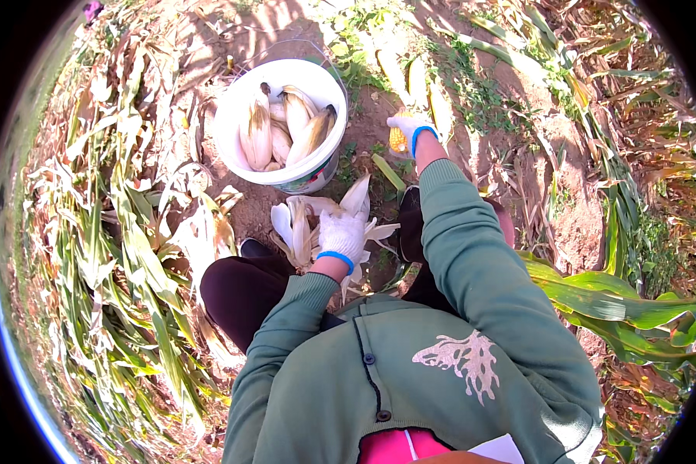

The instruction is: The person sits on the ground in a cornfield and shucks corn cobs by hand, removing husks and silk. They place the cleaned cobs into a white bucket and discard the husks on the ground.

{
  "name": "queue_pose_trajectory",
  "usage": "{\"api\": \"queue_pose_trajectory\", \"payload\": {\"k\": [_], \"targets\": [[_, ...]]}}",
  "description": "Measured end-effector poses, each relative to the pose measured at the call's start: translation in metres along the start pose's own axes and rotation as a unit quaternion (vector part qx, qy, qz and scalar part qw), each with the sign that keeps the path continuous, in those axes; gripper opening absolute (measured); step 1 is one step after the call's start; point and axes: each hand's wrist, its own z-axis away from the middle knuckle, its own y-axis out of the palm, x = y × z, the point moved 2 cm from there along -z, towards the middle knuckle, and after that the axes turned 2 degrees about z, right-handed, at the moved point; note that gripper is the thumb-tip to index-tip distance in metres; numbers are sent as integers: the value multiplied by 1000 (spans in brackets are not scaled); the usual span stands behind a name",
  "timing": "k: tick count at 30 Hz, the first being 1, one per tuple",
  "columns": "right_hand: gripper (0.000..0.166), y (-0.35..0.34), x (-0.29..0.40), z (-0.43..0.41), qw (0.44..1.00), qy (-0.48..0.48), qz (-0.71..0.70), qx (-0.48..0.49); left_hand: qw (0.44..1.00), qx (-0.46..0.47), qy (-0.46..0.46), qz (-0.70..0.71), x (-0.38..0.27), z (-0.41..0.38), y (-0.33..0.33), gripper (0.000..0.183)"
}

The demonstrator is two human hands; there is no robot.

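Observation:
My right hand [410,130], in a white knit glove with a blue cuff, holds a bare yellow corn cob [398,140] out over the soil. Beyond it, several husked corn ears [417,82] lie side by side in bright sunlight. My left hand [342,235], gloved the same way, grips pale corn husks [356,197] low between my legs; its fingertips are hidden. Loose peeled husk leaves [296,229] spread around that hand. Just ahead of it stands a white plastic bucket [223,139] holding several ears of corn still in their husks [297,119].
Cut corn stalks and dry leaves [145,232] are heaped along the left. On the right are more stalks [615,191] and a broad green corn leaf [609,301]. A thin wire handle [332,61] leans behind the bucket. Green weeds [481,87] grow in the soil.

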Motion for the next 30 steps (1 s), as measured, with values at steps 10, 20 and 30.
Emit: {"api": "queue_pose_trajectory", "payload": {"k": [10, 20, 30], "targets": [[61, -101, 43, -81, 926, -82, 347, -123, 983, -48, 161, -70, 23, -4, -103, 17], [75, -126, 226, -98, 860, -179, 379, -290, 990, 86, 108, 7, 38, -17, -81, 38], [53, -79, 158, -74, 934, -136, 324, -61, 989, 42, 134, 36, 26, -24, -74, 35]]}}
